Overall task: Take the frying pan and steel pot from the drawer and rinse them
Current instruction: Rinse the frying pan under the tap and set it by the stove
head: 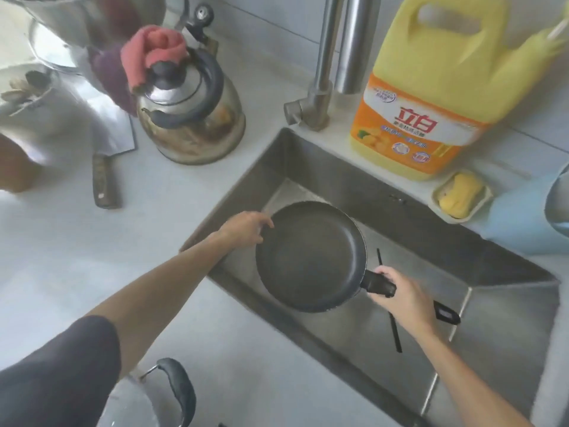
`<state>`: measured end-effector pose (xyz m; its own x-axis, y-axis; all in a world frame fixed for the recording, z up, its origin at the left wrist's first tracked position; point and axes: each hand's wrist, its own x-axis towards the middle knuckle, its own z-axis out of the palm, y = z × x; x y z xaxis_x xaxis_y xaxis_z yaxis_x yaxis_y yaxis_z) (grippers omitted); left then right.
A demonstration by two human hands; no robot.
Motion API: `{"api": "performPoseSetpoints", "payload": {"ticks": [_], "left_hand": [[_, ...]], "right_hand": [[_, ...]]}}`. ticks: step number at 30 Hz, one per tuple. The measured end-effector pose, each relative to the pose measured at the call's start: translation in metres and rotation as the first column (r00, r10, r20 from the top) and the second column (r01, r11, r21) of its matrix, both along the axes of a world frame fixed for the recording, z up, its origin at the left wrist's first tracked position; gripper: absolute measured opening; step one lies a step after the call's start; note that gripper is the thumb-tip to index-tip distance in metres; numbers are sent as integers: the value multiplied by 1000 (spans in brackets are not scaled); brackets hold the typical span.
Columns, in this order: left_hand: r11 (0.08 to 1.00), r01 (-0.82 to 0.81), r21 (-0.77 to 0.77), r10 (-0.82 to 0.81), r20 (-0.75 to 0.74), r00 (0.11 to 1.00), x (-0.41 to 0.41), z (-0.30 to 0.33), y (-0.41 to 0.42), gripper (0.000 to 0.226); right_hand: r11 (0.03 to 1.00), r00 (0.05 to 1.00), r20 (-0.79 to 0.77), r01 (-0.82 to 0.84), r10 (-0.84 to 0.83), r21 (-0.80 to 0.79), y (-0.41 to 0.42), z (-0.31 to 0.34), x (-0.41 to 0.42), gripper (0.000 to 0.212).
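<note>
Right hand (400,295) grips frying pan (311,257) handle; left hand (246,228), fingers loose, touches its rim; pan dark, empty, centre frame over sink (508,306).

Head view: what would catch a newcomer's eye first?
The dark frying pan held over the steel sink, the right hand gripping its handle and the left hand touching its far rim. Next, the big yellow detergent jug on the ledge behind the sink beside the faucet. On the counter to the left stands a steel kettle with a pink cloth draped over it.
</note>
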<state>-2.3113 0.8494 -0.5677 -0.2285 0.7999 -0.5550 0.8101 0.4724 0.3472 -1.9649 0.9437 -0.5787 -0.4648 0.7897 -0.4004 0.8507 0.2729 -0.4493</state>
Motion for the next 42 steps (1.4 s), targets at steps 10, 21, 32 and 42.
{"api": "performPoseSetpoints", "payload": {"ticks": [10,21,32,42], "left_hand": [[977,25,-211,-37,-54,998,-4,-62,7,46],[603,-434,669,435,181,882,8,100,102,40],[599,-442,668,500,120,858,-25,71,113,23],[950,-135,282,101,133,986,-14,19,0,16]], "right_hand": [[998,998,-21,51,-52,-23,-10,-66,0,44],[997,997,-38,67,-68,-40,-7,-81,0,44],[995,997,-35,61,-64,-77,-5,-80,-1,44],[1000,999,-38,-4,4,-11,6,-72,5,43]]}}
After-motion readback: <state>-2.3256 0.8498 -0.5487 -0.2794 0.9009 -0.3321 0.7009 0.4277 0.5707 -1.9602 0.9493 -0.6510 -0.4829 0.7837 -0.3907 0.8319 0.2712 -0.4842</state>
